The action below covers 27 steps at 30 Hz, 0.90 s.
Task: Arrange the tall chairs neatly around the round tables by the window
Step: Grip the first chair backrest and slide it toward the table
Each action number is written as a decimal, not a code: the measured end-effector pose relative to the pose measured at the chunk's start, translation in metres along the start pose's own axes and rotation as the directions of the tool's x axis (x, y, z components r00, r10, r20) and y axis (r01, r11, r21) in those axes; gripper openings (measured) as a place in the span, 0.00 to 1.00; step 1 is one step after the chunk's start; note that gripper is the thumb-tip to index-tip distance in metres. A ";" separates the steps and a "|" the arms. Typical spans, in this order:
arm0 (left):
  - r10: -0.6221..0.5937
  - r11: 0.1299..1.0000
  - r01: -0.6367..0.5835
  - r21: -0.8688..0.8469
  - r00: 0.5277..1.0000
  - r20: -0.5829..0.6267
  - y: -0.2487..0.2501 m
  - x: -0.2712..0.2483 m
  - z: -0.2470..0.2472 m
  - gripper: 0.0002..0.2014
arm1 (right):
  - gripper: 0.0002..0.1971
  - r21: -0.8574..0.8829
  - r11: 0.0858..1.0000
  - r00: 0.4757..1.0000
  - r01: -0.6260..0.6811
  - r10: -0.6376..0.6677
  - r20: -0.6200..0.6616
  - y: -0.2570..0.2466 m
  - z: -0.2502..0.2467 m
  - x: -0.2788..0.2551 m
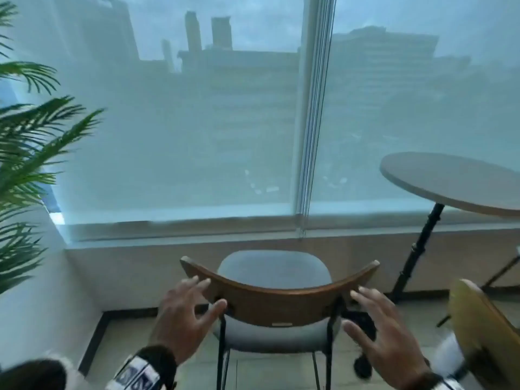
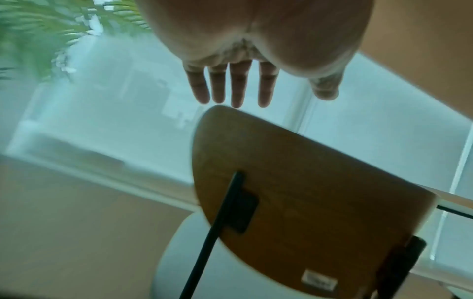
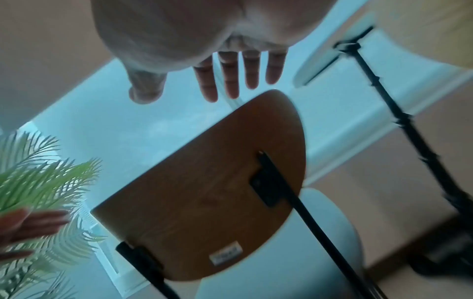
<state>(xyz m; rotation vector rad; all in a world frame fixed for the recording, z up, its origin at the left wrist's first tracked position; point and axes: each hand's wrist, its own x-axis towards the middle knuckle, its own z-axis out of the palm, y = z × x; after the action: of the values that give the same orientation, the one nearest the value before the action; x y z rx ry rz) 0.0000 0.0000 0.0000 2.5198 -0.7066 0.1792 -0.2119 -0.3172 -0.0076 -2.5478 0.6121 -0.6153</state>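
A tall chair [image 1: 277, 304] with a curved wooden backrest, grey seat and black legs faces the window, straight ahead of me. My left hand [image 1: 194, 301] hovers open with fingers spread just behind the backrest's left end [image 2: 281, 182], not touching it. My right hand [image 1: 371, 313] hovers open behind the right end [image 3: 204, 182], also apart from the wood. A round wooden table [image 1: 450, 181] on a black post stands at the right by the window.
A potted palm [image 1: 31, 153] fills the left side against a white wall. The window with a sheer blind [image 1: 197, 122] and a low sill lie beyond the chair. Another wooden chair back [image 1: 484, 330] pokes in at the lower right.
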 end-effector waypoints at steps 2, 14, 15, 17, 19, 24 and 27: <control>0.112 0.985 -0.117 0.130 0.993 0.047 0.019 0.033 0.006 0.47 | 0.47 -0.166 0.985 0.993 0.055 -0.036 0.114 -0.011 0.007 0.032; 0.215 0.879 -0.289 0.378 0.950 0.226 0.038 0.093 0.044 0.49 | 0.43 -0.443 0.872 0.950 0.207 -0.071 0.304 -0.014 0.028 0.105; 0.245 0.876 -0.309 0.370 0.946 0.211 0.034 0.095 0.046 0.49 | 0.44 -0.461 0.864 0.954 0.201 -0.066 0.293 -0.015 0.030 0.103; 0.317 0.867 -0.362 0.342 0.931 0.181 0.024 0.102 0.047 0.48 | 0.45 -0.482 0.860 0.964 0.168 -0.042 0.262 -0.019 0.035 0.099; 0.395 0.847 -0.431 0.310 0.902 0.174 0.011 0.111 0.047 0.48 | 0.47 -0.500 0.856 0.972 0.131 -0.012 0.234 -0.030 0.041 0.090; 0.559 0.780 -0.597 0.186 0.799 0.222 -0.024 0.152 0.040 0.51 | 0.49 -0.546 0.837 0.986 -0.039 0.119 0.113 -0.073 0.066 0.063; 0.651 0.718 -0.686 0.114 0.721 0.239 -0.037 0.176 0.039 0.50 | 0.48 -0.594 0.791 0.972 -0.145 0.226 0.064 -0.102 0.081 0.052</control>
<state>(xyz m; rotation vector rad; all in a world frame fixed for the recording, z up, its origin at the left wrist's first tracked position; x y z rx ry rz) 0.1697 -0.0723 -0.0050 2.3476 -1.7570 0.2799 -0.0974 -0.2358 -0.0044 -3.0008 1.1386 -0.1905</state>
